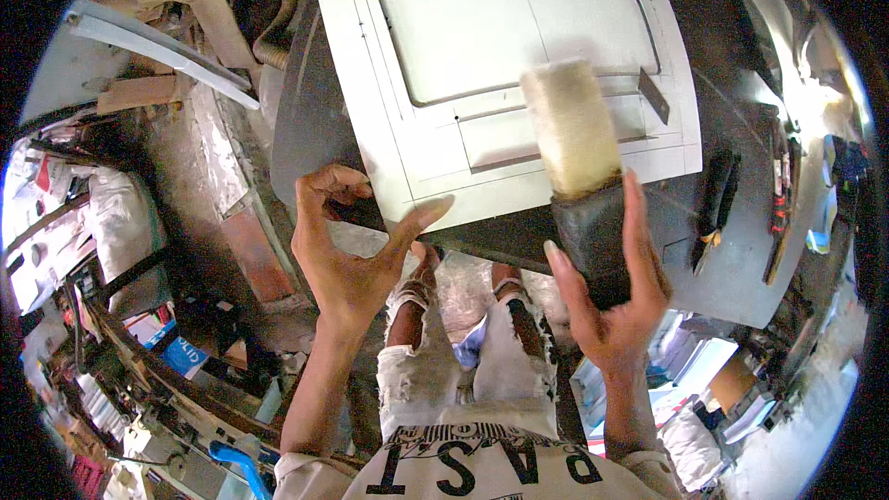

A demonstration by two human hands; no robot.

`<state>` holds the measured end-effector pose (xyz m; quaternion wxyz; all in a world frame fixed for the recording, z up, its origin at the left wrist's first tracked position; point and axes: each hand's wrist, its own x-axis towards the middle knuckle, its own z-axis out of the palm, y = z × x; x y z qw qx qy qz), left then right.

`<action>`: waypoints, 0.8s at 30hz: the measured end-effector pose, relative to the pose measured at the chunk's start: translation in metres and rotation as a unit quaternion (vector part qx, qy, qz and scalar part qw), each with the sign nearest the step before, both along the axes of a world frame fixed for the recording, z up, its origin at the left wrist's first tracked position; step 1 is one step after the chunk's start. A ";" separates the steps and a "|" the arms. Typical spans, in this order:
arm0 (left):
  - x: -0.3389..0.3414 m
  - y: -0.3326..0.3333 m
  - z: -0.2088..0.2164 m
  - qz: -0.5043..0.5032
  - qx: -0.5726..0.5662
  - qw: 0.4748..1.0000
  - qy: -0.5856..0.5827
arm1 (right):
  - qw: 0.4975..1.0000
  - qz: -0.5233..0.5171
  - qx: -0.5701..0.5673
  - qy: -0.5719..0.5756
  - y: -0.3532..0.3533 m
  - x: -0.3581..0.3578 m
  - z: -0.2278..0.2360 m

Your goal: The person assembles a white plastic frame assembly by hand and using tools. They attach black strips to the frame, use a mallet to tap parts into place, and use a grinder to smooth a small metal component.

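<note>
A white sheet (431,162) with a large rectangular recess, drawn lines and a narrow slot lies on a dark work surface (519,236). My left hand (347,250) is at its near left corner, thumb over the near edge and fingers curled by the side; what the fingers touch underneath is hidden. My right hand (616,306) grips the dark handle of a wide brush (572,130). The brush's pale bristles are slightly blurred and cover part of the sheet near the slot. A small dark flat strip (654,97) lies on the sheet to the right.
Dark-handled tools (716,204) and a red-and-black tool (780,185) lie on the right part of the surface. At the left are a pale metal strip (167,51), a brick-like block (261,255) and cluttered shelves. Papers (690,370) sit at the lower right.
</note>
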<state>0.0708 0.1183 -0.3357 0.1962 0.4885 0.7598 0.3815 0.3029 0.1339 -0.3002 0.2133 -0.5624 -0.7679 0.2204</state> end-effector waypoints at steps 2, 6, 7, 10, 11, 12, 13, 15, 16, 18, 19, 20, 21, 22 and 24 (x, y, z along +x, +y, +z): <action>0.003 0.002 0.002 0.000 0.002 1.000 -0.001 | 0.993 -0.070 0.049 0.077 -0.009 -0.001 0.009; 0.005 0.005 0.003 -0.022 0.018 0.999 0.035 | 1.000 -0.015 0.004 0.011 0.000 0.002 -0.011; 0.005 0.003 -0.001 -0.015 0.022 1.000 0.006 | 0.999 -0.010 -0.033 0.016 0.004 0.004 0.002; 0.004 -0.001 -0.005 -0.014 0.017 1.000 -0.004 | 0.995 -0.033 0.009 0.096 0.002 0.014 0.022; 0.006 0.002 -0.001 -0.019 0.031 0.999 0.009 | 0.983 -0.068 0.092 0.144 -0.005 0.018 0.018; 0.007 0.002 0.000 -0.027 0.034 0.999 0.021 | 0.985 -0.087 0.053 0.137 -0.008 0.019 0.011; 0.009 0.002 0.000 -0.031 0.033 0.999 0.021 | 0.986 -0.105 0.014 0.129 -0.009 0.020 0.003; 0.008 0.002 0.001 -0.025 0.026 0.999 0.017 | 0.998 -0.048 -0.024 0.026 0.008 0.023 -0.001; 0.005 0.003 0.005 -0.024 0.027 0.999 0.019 | 0.998 -0.047 -0.023 0.028 0.009 0.026 0.004; -0.012 0.004 0.015 -0.082 0.009 0.993 0.084 | 0.996 -0.063 0.027 0.058 0.006 0.029 0.017; -0.024 0.009 0.016 -0.065 0.041 0.992 0.095 | 0.991 -0.089 0.060 0.081 -0.002 0.032 0.021; -0.041 0.018 0.015 -0.048 0.074 0.991 0.106 | 0.978 -0.170 0.013 0.120 -0.016 0.032 0.025; -0.064 0.029 0.018 -0.032 0.110 0.992 0.049 | 0.963 -0.158 0.064 0.208 -0.023 0.031 0.021; -0.082 0.051 0.007 -0.021 0.148 0.989 -0.019 | 0.940 -0.151 0.116 0.284 -0.028 0.033 0.012; -0.109 0.094 0.001 0.011 0.148 0.986 -0.070 | 0.972 -0.101 0.056 0.203 -0.016 0.030 0.006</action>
